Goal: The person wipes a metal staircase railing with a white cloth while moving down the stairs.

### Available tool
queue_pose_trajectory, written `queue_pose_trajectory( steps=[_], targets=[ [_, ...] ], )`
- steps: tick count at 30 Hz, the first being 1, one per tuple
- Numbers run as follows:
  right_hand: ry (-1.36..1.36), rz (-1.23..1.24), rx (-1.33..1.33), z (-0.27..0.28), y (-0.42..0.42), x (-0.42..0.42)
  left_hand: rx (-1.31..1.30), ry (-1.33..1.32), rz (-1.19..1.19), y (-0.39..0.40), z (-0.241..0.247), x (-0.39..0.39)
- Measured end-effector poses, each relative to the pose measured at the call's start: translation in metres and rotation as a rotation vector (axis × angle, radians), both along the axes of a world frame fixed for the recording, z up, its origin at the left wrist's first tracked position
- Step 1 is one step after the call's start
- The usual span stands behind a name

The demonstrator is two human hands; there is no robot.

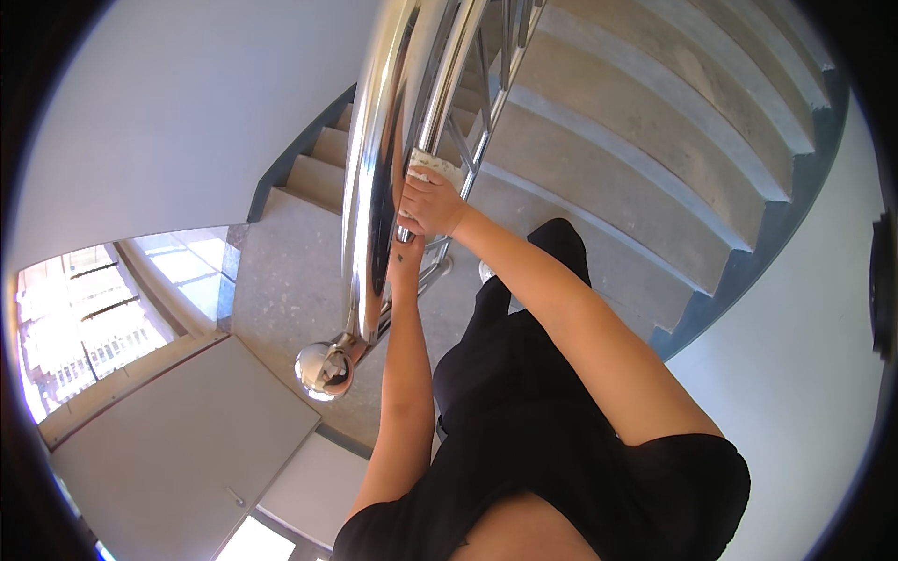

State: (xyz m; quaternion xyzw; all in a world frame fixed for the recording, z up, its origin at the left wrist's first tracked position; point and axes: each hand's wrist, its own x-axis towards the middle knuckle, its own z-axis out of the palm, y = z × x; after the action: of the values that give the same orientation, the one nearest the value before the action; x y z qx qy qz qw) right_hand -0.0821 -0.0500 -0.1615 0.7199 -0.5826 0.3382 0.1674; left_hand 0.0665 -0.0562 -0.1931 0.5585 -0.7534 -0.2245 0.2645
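My right hand (433, 203) grips a pale, patterned cloth (436, 163) wrapped against a round metal rail (449, 77) of the stair railing. This rail runs beside the thick polished handrail (361, 175). My left hand (408, 245) reaches up between the two, close below the right one. Its fingers are mostly hidden behind my right hand and the rails, so I cannot see what they hold. A shiny metal ball (324, 370) caps the handrail's near end.
Concrete steps (596, 140) climb on the right, bordered by a dark grey skirting (729, 280). Other steps (316, 175) show left of the handrail. My knee (558, 242) is close beside the railing. A grey door with a handle (236, 496) and a bright window (91, 322) are at left.
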Motion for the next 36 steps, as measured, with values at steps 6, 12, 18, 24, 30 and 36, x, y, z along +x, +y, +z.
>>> queue_pose_trajectory(
  steps=[6,12,18,24,30,36],
  targets=[
    [0.092,0.205,0.05,-0.007,0.011,0.005,-0.004,0.132,-0.061,-0.001,-0.02,0.012],
    [0.063,0.179,0.074,0.029,0.002,-0.052,0.093,0.139,0.045,0.023,0.0,0.029],
    [-0.078,0.034,0.056,0.004,0.008,-0.018,0.202,0.046,0.111,0.033,-0.037,0.063],
    [-0.009,0.061,0.042,-0.025,0.02,0.023,0.155,0.044,0.08,0.033,-0.037,0.064],
    [-0.03,0.15,0.13,-0.052,0.04,0.059,-0.052,0.144,-0.046,0.029,-0.064,0.071],
    [-0.076,0.238,0.219,-0.07,0.059,0.11,-0.233,0.023,0.003,0.029,-0.125,0.1]
  ],
)
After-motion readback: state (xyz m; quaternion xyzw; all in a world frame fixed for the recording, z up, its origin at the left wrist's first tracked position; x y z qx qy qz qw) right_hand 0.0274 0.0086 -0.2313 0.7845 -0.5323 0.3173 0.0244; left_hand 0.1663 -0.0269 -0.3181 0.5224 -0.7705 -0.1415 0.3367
